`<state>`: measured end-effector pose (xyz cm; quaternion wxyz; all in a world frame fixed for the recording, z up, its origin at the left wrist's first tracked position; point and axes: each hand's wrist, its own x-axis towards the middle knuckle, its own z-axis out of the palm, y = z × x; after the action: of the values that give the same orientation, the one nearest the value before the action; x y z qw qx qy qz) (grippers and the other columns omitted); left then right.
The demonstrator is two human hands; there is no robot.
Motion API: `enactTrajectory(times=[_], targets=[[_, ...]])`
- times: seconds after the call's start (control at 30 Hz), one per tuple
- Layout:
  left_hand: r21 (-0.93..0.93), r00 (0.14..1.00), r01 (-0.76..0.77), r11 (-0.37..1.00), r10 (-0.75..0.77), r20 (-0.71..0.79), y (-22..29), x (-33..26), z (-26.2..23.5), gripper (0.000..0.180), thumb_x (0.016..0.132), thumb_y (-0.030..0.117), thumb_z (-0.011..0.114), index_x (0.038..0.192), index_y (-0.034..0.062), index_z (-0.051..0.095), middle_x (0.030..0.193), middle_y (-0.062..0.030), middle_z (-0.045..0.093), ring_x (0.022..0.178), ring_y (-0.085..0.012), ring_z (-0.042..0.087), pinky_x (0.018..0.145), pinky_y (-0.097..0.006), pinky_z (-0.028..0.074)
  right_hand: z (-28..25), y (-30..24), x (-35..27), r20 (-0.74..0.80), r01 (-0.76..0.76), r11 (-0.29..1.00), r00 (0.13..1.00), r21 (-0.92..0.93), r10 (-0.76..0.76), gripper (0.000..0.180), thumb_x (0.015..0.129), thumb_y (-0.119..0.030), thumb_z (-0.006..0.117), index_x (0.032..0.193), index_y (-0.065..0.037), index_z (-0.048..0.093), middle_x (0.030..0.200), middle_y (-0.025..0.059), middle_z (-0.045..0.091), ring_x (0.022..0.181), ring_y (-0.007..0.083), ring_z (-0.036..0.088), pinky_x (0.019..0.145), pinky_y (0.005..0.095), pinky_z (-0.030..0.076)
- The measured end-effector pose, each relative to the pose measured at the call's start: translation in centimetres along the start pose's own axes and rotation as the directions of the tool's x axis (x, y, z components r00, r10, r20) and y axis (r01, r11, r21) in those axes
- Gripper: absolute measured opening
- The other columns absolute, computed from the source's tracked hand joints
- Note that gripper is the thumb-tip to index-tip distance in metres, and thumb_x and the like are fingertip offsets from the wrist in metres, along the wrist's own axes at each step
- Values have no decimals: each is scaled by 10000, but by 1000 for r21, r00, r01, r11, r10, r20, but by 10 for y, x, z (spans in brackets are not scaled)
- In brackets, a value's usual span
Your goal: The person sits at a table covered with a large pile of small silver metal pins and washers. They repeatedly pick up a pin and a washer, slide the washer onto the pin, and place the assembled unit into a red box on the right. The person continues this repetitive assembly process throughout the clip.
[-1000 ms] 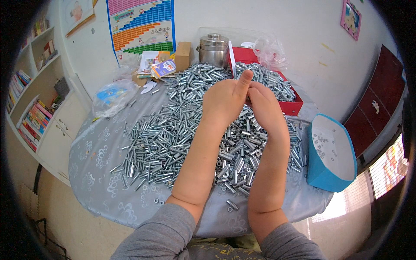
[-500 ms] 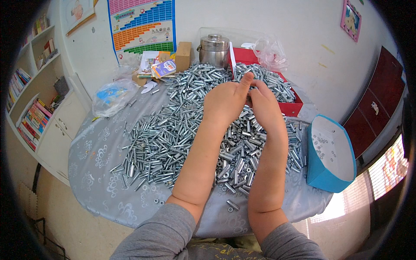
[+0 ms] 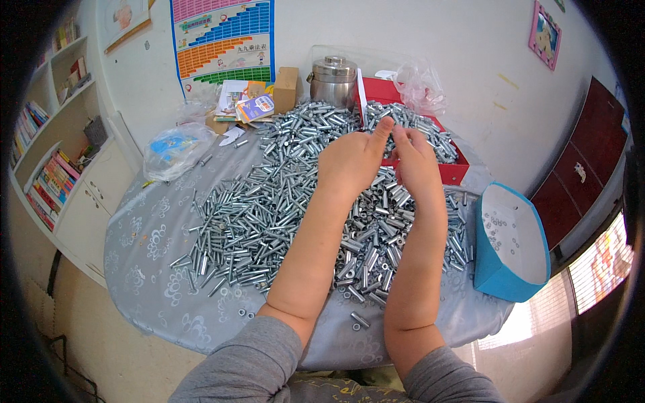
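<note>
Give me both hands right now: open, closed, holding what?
Left hand: fingers pinched together above the pile of metal sleeves; what it holds cannot be told.
Right hand: fingers curled, tips meeting the left's; contents cannot be told.

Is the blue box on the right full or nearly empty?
Nearly empty. The blue box shows mostly bare white floor, with only a few small metal bits scattered inside, while the metal sleeves lie heaped on the table.

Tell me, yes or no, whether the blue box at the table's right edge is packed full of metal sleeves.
No: the blue box shows a mostly bare white inside with only a few small pieces scattered in it.
</note>
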<state>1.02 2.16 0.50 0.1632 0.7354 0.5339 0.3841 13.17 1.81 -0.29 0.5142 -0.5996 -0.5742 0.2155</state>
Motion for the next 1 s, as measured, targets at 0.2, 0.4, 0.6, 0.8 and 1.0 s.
enactTrajectory(times=[0.2, 0.4, 0.6, 0.8, 1.0], targets=[[13, 1000, 29, 999, -29, 7, -2, 3, -1, 859, 844, 691, 100, 659, 52, 644, 699, -160, 625, 737, -352, 603, 676, -422, 453, 0, -1, -3, 36, 31, 996, 999, 82, -34, 342, 858, -247, 446, 1034, 23, 562, 752, 118, 606, 695, 192, 578, 657, 325, 455], [-48, 999, 11, 999, -9, 45, 2, -2, -4, 878, 849, 678, 67, 656, 28, 623, 701, -182, 611, 762, -375, 588, 689, -451, 435, -5, -14, -8, 269, -59, 990, 963, 131, 22, 315, 815, -167, 415, 979, 35, 592, 720, 96, 596, 635, 152, 568, 589, 289, 442], [-9, 996, 15, 1000, -14, 85, 6, -3, -4, 889, 847, 682, 63, 650, 18, 621, 700, -184, 612, 754, -376, 588, 679, -444, 439, 0, 8, 2, 51, 75, 992, 995, 101, -81, 345, 816, -175, 413, 1036, 34, 576, 766, 118, 618, 648, 154, 570, 607, 293, 447], [-9, 1000, 14, 1000, -14, 26, -3, 1, -1, 884, 846, 681, 62, 657, 36, 636, 704, -173, 620, 756, -361, 596, 687, -440, 445, -4, -13, -7, 148, -90, 992, 986, 93, 75, 357, 815, -175, 440, 1078, 40, 551, 776, 127, 610, 706, 160, 568, 645, 285, 441], [-9, 998, 44, 999, -43, 37, -1, 2, 0, 862, 838, 697, 98, 678, 68, 665, 729, -155, 637, 776, -338, 612, 693, -420, 458, 4, -2, -4, 73, 81, 967, 992, 243, -101, 357, 824, -139, 470, 1126, 47, 510, 735, 99, 589, 689, 167, 555, 646, 286, 442]])
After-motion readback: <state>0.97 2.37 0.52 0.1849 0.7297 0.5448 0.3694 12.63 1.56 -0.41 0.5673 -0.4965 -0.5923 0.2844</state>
